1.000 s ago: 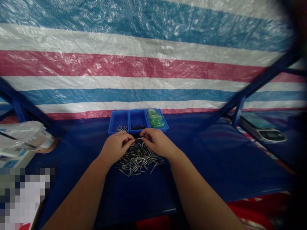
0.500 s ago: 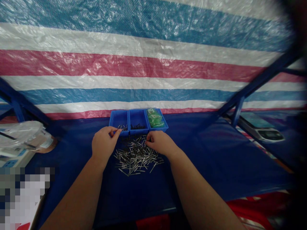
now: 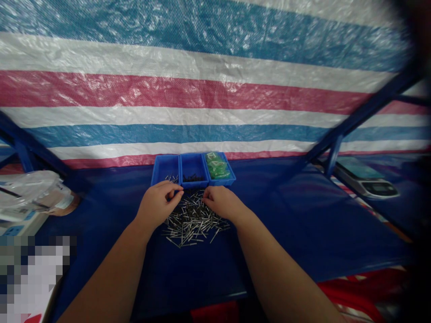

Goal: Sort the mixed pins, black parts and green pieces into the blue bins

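A loose pile of thin silver and dark metal pins that look like blind rivets (image 3: pixel 195 224) lies on the blue table. Over the pile's back left edge, my left hand (image 3: pixel 160 200) has thumb and forefinger pinched together, just in front of the bins. My right hand (image 3: pixel 220 200) is at the pile's back right edge with its fingertips closed. Anything between the fingers of either hand is too small to make out. Behind the hands, the left blue bin (image 3: pixel 165 166) holds some silver pins, and the middle blue bin (image 3: pixel 194 170) holds dark ones.
The right blue bin (image 3: pixel 232 180) contains green plastic packets (image 3: pixel 218 167). Far right stands a digital scale (image 3: pixel 373 181). A clear-lidded plastic container (image 3: pixel 33 190) and a white power strip (image 3: pixel 25 224) are at the left. A striped tarp (image 3: pixel 202 98) hangs behind the table.
My left hand has moved right and slightly toward me, from the left bin's front edge to over the pile. My right hand has barely shifted.
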A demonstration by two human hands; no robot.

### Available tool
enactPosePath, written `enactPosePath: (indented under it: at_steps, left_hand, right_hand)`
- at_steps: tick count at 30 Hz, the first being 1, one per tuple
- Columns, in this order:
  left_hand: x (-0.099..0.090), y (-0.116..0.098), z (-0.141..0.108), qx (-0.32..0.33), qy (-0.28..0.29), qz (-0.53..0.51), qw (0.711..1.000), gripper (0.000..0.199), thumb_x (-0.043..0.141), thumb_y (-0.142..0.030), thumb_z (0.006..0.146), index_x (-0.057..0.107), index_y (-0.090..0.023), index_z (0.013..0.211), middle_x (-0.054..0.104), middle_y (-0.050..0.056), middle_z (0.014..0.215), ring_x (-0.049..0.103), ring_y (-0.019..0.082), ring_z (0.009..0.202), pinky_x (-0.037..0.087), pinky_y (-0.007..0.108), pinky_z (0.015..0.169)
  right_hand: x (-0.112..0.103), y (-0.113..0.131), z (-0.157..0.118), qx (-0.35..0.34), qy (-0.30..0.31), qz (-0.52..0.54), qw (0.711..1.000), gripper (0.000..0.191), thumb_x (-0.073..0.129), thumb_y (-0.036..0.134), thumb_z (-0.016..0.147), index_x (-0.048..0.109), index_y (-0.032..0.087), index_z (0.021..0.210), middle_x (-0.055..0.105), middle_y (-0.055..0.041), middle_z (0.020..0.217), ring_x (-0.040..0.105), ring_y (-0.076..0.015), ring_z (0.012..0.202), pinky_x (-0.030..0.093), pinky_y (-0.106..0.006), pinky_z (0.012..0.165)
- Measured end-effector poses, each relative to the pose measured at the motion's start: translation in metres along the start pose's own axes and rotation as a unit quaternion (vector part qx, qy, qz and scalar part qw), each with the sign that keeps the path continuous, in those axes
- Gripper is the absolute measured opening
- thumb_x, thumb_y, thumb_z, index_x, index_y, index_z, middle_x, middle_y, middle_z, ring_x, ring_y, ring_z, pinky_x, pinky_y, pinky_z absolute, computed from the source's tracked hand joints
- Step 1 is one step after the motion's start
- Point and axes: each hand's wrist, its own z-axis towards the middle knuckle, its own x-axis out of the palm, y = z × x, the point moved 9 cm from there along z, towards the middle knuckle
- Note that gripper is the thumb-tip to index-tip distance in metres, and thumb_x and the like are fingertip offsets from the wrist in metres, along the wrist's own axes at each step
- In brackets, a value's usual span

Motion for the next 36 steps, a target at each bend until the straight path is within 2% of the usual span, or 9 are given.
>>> enactPosePath:
  at_steps: [3,6,11,14,20,22,27,30,36]
  left_hand:
    - [0.016,-0.01,-0.002,0.028,0.059,-0.034,0.997,0.016,0.061,-0.027,0.092,0.074,-0.021,0.099,0.058,0.0,0.071,0.056,0.014,0.066,0.043,0.028,0.065]
    - [0.023,-0.011,-0.004,0.024,0.08,-0.044,0.996,0.016,0.063,-0.027,0.091,0.074,-0.022,0.102,0.059,0.0,0.074,0.055,0.013,0.066,0.043,0.028,0.065]
    - [0.025,-0.01,-0.005,0.002,0.089,-0.069,0.994,0.017,0.068,-0.031,0.089,0.072,-0.021,0.103,0.062,0.0,0.08,0.053,0.011,0.061,0.043,0.027,0.061]
    - [0.026,-0.017,-0.006,0.012,0.099,-0.102,0.99,0.017,0.068,-0.032,0.089,0.072,-0.021,0.102,0.062,0.0,0.081,0.054,0.01,0.061,0.043,0.026,0.061]
    - [0.022,-0.025,-0.003,0.034,0.082,-0.103,0.991,0.013,0.061,-0.026,0.093,0.07,-0.019,0.087,0.06,0.0,0.074,0.053,0.011,0.062,0.04,0.026,0.061]
    - [0.014,-0.02,-0.001,0.025,0.044,-0.083,0.995,0.015,0.06,-0.025,0.093,0.069,-0.019,0.082,0.059,-0.001,0.071,0.052,0.011,0.061,0.038,0.026,0.061]
    - [-0.016,0.008,-0.001,-0.056,-0.086,0.001,0.995,0.02,0.059,-0.029,0.091,0.066,-0.018,0.075,0.056,-0.001,0.064,0.05,0.013,0.059,0.036,0.027,0.06]
    - [-0.022,0.024,-0.004,-0.108,-0.094,0.041,0.989,0.024,0.057,-0.032,0.091,0.063,-0.019,0.072,0.056,-0.001,0.062,0.05,0.013,0.058,0.035,0.028,0.059]
    - [-0.016,0.041,-0.006,-0.167,-0.061,0.084,0.98,0.026,0.056,-0.034,0.089,0.062,-0.019,0.068,0.059,0.0,0.061,0.053,0.015,0.058,0.033,0.028,0.059]
  right_hand:
    - [-0.004,0.005,-0.001,-0.017,-0.005,0.017,1.0,0.009,0.062,0.022,0.089,0.07,0.018,0.091,0.07,-0.0065,0.084,0.061,-0.017,0.072,0.038,-0.029,0.065]
    - [-0.015,0.015,-0.002,-0.061,-0.039,0.093,0.993,0.008,0.058,0.022,0.092,0.065,0.018,0.092,0.065,-0.0034,0.078,0.056,-0.0146,0.068,0.037,-0.028,0.063]
    - [-0.032,0.028,-0.004,-0.138,-0.113,0.342,0.923,0.018,0.048,0.033,0.099,0.055,0.019,0.09,0.058,0.0004,0.076,0.051,-0.0124,0.067,0.04,-0.027,0.063]
    - [-0.024,0.032,-0.001,-0.135,-0.091,0.44,0.883,0.018,0.049,0.034,0.098,0.053,0.02,0.089,0.059,0.0008,0.075,0.051,-0.0113,0.063,0.042,-0.027,0.062]
    - [-0.012,0.037,0.002,-0.114,-0.054,0.515,0.848,0.015,0.054,0.034,0.092,0.053,0.02,0.088,0.064,-0.0009,0.073,0.058,-0.0125,0.063,0.047,-0.029,0.063]
    - [-0.013,0.03,0.003,-0.095,-0.061,0.502,0.857,0.013,0.054,0.033,0.091,0.054,0.02,0.093,0.066,-0.001,0.074,0.057,-0.012,0.06,0.046,-0.028,0.06]
    - [-0.025,0.004,0.003,-0.054,-0.109,0.285,0.951,0.012,0.058,0.019,0.082,0.066,0.018,0.09,0.061,0.0012,0.064,0.049,-0.0106,0.054,0.036,-0.026,0.054]
    - [-0.018,0.004,0.001,-0.063,-0.052,0.162,0.983,0.015,0.058,0.013,0.077,0.071,0.018,0.084,0.065,-0.0006,0.067,0.054,-0.0116,0.058,0.037,-0.026,0.057]
    - [-0.006,0.011,-0.001,-0.044,0.001,0.045,0.998,0.014,0.065,0.018,0.078,0.075,0.021,0.086,0.071,-0.0023,0.075,0.058,-0.0137,0.064,0.037,-0.027,0.059]
